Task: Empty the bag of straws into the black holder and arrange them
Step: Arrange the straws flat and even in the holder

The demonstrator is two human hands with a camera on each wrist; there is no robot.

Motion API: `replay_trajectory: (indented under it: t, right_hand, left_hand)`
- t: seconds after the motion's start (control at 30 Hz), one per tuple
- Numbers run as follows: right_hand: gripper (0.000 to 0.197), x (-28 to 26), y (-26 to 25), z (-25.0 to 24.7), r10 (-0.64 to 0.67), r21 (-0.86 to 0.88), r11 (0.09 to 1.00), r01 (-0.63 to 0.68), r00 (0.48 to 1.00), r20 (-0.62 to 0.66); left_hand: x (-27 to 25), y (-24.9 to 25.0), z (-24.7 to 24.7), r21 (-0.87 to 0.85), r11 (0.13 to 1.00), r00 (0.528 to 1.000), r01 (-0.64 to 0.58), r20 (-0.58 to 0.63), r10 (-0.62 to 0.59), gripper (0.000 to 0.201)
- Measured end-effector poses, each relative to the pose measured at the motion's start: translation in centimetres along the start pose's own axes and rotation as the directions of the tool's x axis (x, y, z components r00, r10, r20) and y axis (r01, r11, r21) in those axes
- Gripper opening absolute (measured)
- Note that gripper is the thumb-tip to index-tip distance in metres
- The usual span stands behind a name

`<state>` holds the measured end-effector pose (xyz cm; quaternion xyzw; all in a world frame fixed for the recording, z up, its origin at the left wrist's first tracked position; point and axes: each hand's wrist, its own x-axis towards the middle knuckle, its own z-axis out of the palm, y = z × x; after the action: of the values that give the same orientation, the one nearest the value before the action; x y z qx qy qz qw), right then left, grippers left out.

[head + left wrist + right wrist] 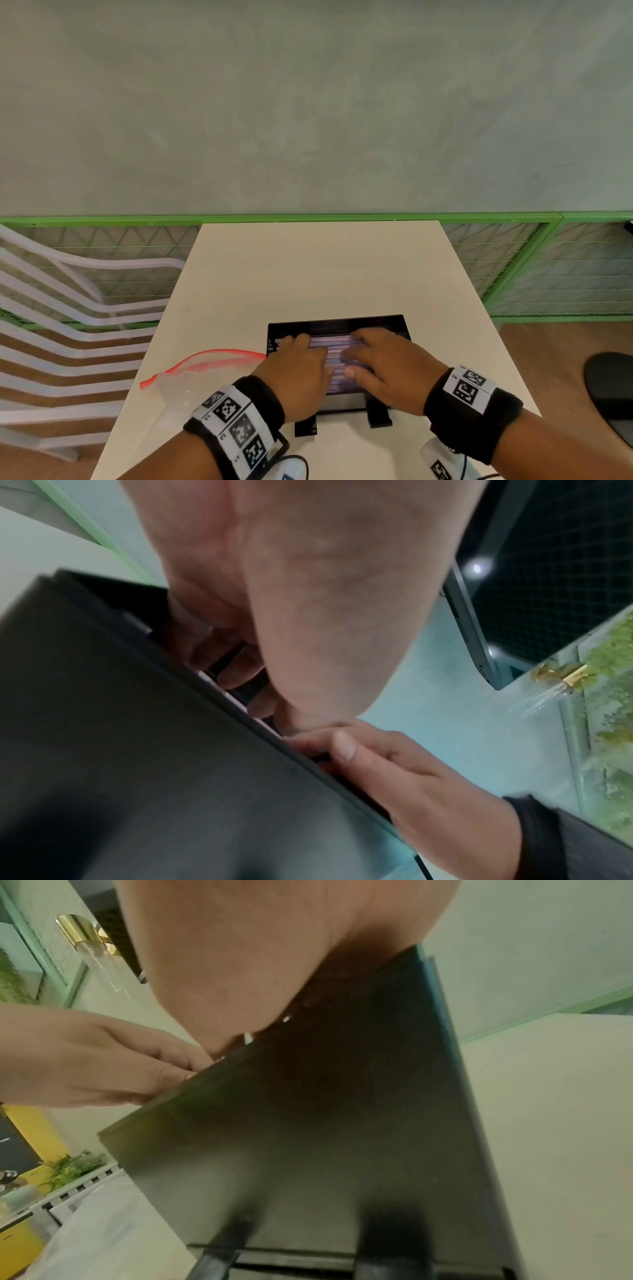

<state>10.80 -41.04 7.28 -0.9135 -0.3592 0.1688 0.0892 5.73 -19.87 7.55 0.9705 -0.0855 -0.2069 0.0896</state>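
Note:
A black holder [339, 322] stands on the white table [318, 267] near its front, filled with pale pink straws [334, 342] lying crosswise. My left hand [301, 363] lies on the left part of the straws, fingers spread and resting flat. On the right part my right hand [380, 356] presses likewise with straight fingers. The clear bag [191, 370] with a red zip strip lies flat and limp on the table left of the holder. In the left wrist view the holder's black wall [137, 723] fills the lower left, with my right hand [394, 761] over its rim. The right wrist view shows the holder [325, 1110] from the front.
A white slatted chair [61, 329] stands left of the table. Behind the table runs a green mesh railing [513, 267] under a grey wall. A dark round object [613, 383] sits on the wooden floor at the right. Bare tabletop lies beyond the holder.

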Motion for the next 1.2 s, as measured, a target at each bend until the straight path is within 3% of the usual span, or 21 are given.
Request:
replay_trajectory:
  t: [0.1,0.23,0.33,0.43,0.57,0.67,0.73,0.8,0.87,0.93,1.0,1.07,1.13,1.2]
  right_hand:
    - [0.104,-0.9,-0.5,0.3,0.007,-0.013,1.0,-0.006,0.997,0.074]
    - [0.105,-2.2,-1.1,0.1,-0.007,-0.024,1.0,0.011,0.987,0.158]
    - [0.106,-2.3,-1.2,0.0,0.015,-0.057,0.998,-0.004,0.982,0.189]
    - [0.116,-2.0,-1.4,0.2,0.042,-0.05,0.998,-0.033,0.979,0.2]
    - [0.132,-1.6,-1.7,0.4,0.121,-0.025,0.993,-0.118,0.97,0.212]
    - [0.136,-1.3,-1.9,0.2,0.178,-0.013,0.984,-0.18,0.953,0.244]
    - [0.128,-1.3,-1.8,0.1,0.163,0.009,0.985,-0.17,0.96,0.229]
    - [0.101,-1.6,-1.6,0.2,0.09,0.002,0.996,-0.091,0.985,0.145]
    - [0.072,-2.0,-1.1,0.0,0.04,0.001,0.999,-0.04,0.999,0.02]
    - [0.058,-2.1,-0.5,-0.2,0.052,0.061,0.997,-0.049,0.997,-0.064]
    - [0.053,-1.7,0.1,-0.2,0.074,0.092,0.994,-0.067,0.994,-0.078]
    - [0.063,-1.3,0.0,-0.4,0.093,0.085,0.992,-0.092,0.996,-0.003]
    - [0.062,-0.9,-0.3,-0.5,0.115,0.093,0.988,-0.122,0.991,0.072]
    - [0.05,-0.6,-0.5,-0.5,0.157,0.103,0.98,-0.171,0.979,0.133]
  left_hand:
    - [-0.8,1.3,0.5,0.052,0.999,1.0,-0.004,0.0,0.004,0.055]
    - [-1.4,1.6,1.2,0.077,0.996,0.996,-0.05,0.08,0.044,0.067]
    - [-1.3,1.2,1.3,0.074,0.997,1.0,-0.017,0.013,0.016,0.066]
    - [-1.8,1.2,1.3,0.114,0.993,0.998,0.022,0.063,-0.03,0.068]
    - [-1.2,1.1,1.0,0.078,0.994,0.993,0.072,0.09,-0.079,0.075]
    - [-0.9,0.8,0.5,0.006,1.0,0.995,0.022,0.1,-0.023,0.068]
    - [-1.4,0.5,-0.1,-0.094,0.995,1.0,-0.02,0.0,0.02,0.062]
    - [-2.3,-0.3,-1.1,-0.186,0.981,0.976,-0.061,-0.218,0.02,0.056]
    - [-3.1,-1.9,-2.3,-0.269,0.962,0.901,-0.054,-0.429,-0.069,0.046]
    - [-3.5,-3.5,-3.6,-0.354,0.935,0.835,0.001,-0.515,-0.196,0.041]
    - [-3.3,-4.1,-4.1,-0.388,0.922,0.822,0.009,-0.521,-0.228,0.039]
    - [-2.9,-3.4,-4.1,-0.337,0.94,0.88,-0.057,-0.462,-0.112,0.035]
    - [-2.1,-2.1,-3.3,-0.221,0.971,0.959,-0.09,-0.284,0.024,0.031]
    - [-0.9,-1.3,-2.2,-0.115,0.992,0.993,-0.061,-0.111,0.048,0.031]
